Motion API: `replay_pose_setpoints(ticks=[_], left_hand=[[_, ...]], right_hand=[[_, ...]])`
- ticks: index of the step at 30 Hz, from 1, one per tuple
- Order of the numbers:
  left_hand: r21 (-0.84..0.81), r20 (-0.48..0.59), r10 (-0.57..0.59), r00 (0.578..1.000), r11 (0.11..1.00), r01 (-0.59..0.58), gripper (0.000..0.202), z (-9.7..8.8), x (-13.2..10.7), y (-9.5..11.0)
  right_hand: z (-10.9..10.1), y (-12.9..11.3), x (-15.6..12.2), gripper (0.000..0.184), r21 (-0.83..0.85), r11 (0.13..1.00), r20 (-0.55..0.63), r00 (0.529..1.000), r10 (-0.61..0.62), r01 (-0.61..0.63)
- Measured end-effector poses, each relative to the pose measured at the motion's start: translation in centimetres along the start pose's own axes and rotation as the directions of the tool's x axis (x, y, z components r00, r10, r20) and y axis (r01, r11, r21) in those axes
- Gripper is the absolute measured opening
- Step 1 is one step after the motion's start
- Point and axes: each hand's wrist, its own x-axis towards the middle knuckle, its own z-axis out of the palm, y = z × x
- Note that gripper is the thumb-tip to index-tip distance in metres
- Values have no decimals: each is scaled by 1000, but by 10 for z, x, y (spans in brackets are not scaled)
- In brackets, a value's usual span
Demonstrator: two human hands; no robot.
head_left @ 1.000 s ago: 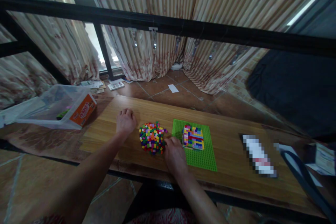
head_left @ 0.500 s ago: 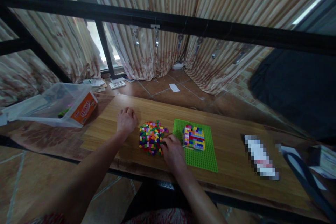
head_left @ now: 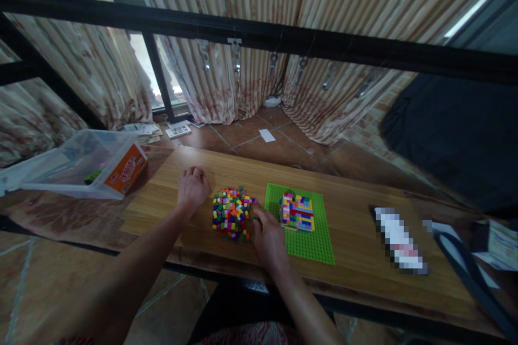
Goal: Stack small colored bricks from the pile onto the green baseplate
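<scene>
A loose pile of small coloured toy bricks (head_left: 231,210) lies on the wooden tabletop between my two hands. My left hand (head_left: 193,187) rests on the wood just left of the pile, its fingers curled under; whatever they may hold is hidden. To the right of the pile, my right hand (head_left: 267,234) has its fingertips pinched together, with a small green brick showing at the tips. Beside it is a green studded baseplate (head_left: 309,248). A low block of multicoloured bricks (head_left: 297,212), built up in rows, stands on the plate.
A clear plastic bin (head_left: 76,186) with an orange label is at the left. A blurred-out white object (head_left: 400,240) and a dark strap (head_left: 465,264) lie at the right. A black metal rail (head_left: 259,29) crosses beyond the table, before striped curtains (head_left: 343,81).
My right hand has drawn slightly back from the pile, uncovering bricks at its right edge. My left hand stays in place. The whole view has shifted a little.
</scene>
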Motion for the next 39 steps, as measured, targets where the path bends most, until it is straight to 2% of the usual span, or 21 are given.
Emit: replay_pose_setpoints(ticks=[5,12,25,28,32,34,36,39], left_hand=[[-4,-9,-2,1000,1000,2,29,1,1,-1],[-14,16,-19,1000,1000,19,29,1,1,-1],[10,-6,21,1000,1000,-21,31,-1,2,-1],[17,-13,27,1000,1000,-26,31,-2,2,-1],[29,2,24,1000,999,-24,33,-4,2,1],[33,11,24,1000,999,-24,34,-5,2,1],[41,11,24,1000,999,-24,34,-5,2,1],[56,9,27,1000,998,-28,35,-4,3,1]], right_hand=[[-1,-4,0,30,0,1000,10,1000,28,-28],[-4,-9,1,26,111,990,23,996,86,-88],[-8,-14,-4,22,246,967,-59,995,85,-68],[-5,-12,0,22,172,984,-47,997,66,-57],[2,-9,6,19,-71,997,14,999,44,-42],[4,-8,6,16,-140,989,30,998,46,-42],[5,-9,6,14,-141,989,34,998,46,-41],[3,-13,5,14,-37,999,-1,1000,30,-30]])
